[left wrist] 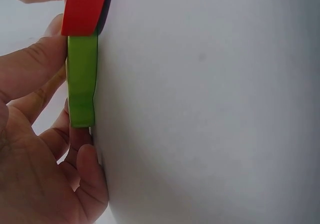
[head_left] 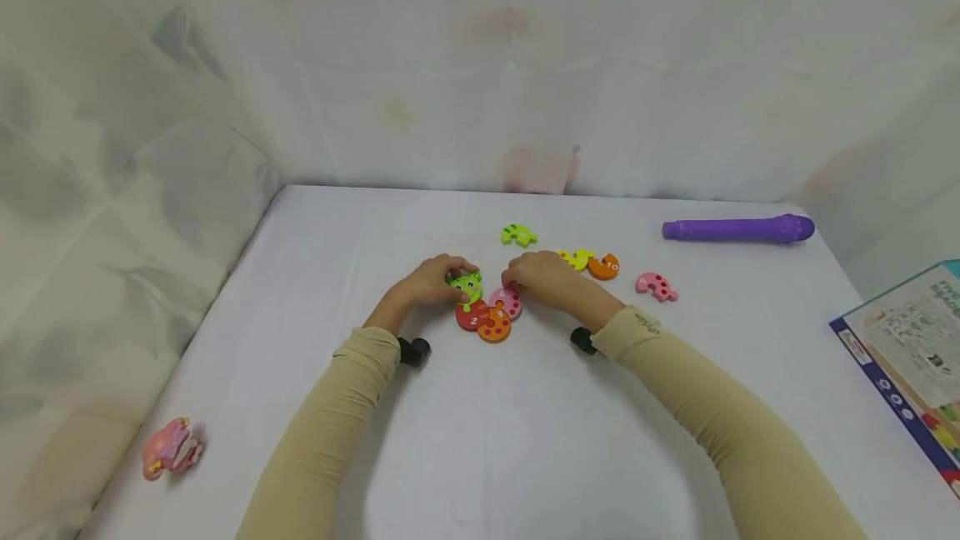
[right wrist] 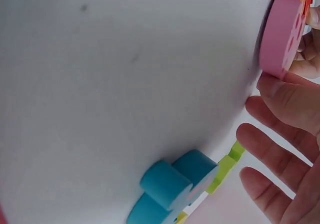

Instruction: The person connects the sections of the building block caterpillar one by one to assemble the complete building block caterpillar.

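Observation:
My left hand (head_left: 438, 280) pinches a green puzzle piece with an animal face (head_left: 468, 286), its thumb along one side in the left wrist view. Joined to that piece is a red piece numbered 2 (head_left: 472, 317), followed by an orange piece numbered 3 (head_left: 495, 325) and a pink dotted piece (head_left: 506, 303). The right hand (head_left: 547, 277) touches the pink piece's end with its thumb (right wrist: 272, 85); its other fingers are loosely extended. A teal piece (right wrist: 167, 184) lies below those fingers in the right wrist view, hidden by the hand from the head camera.
Behind the hands lies a green striped piece (head_left: 517, 234). Yellow (head_left: 577, 259), orange (head_left: 604, 266) and pink (head_left: 656, 287) pieces sit to the right. A purple stick (head_left: 738, 229), a printed box (head_left: 903, 357) and a pink toy figure (head_left: 172, 449) are near the table's sides.

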Demonstrator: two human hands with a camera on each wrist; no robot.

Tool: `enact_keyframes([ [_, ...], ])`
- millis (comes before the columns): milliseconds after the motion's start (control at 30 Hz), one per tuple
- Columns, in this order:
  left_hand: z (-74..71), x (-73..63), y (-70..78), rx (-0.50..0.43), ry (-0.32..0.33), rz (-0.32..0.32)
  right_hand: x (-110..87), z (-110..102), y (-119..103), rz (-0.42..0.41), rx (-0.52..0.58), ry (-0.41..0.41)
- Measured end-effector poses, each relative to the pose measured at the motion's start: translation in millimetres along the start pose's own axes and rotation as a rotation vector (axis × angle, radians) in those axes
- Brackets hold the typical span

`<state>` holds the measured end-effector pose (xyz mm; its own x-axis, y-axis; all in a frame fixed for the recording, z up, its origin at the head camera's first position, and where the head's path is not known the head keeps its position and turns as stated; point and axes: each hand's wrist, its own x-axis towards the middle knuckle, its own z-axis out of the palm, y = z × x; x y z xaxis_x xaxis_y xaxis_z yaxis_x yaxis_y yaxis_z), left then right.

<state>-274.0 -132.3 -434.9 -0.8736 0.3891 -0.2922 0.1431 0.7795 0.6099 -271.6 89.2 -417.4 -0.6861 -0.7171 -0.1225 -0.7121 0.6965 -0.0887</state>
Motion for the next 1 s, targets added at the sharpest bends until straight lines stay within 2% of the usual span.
enact_keyframes([
  [133, 0.4, -1.5, -0.7, -0.008, 0.003, 0.005, -0.3, -0.4, 2.1, -0.013, 0.002, -0.026],
  [233, 1.4, -2.9, -0.1, -0.017, 0.001, 0.001, -2.9, -5.3, 6.4, 0.012, 0.036, -0.048],
  [333, 2.3, -3.8, 0.5, -0.024, -0.001, -0.003, -5.3, -13.9, 14.1, 0.068, 0.079, -0.051],
  [467, 3.6, -3.7, -0.8, -0.017, 0.005, 0.013, -4.6, -24.7, 28.0, 0.16, 0.14, -0.01],
  [567, 4.9, -3.2, -2.0, -0.017, 0.01, 0.025, -0.7, -28.1, 38.6, 0.223, 0.175, 0.005],
  [667, 6.5, -1.6, -2.7, -0.016, 0.012, 0.031, 4.2, -26.9, 46.9, 0.274, 0.218, -0.015],
  [800, 8.7, 0.2, -0.1, -0.013, 0.008, 0.024, 11.3, -21.1, 52.7, 0.279, 0.257, -0.027],
  [1000, 10.5, 0.7, 6.7, -0.006, 0.01, 0.026, 20.0, -13.4, 55.0, 0.225, 0.222, -0.048],
])
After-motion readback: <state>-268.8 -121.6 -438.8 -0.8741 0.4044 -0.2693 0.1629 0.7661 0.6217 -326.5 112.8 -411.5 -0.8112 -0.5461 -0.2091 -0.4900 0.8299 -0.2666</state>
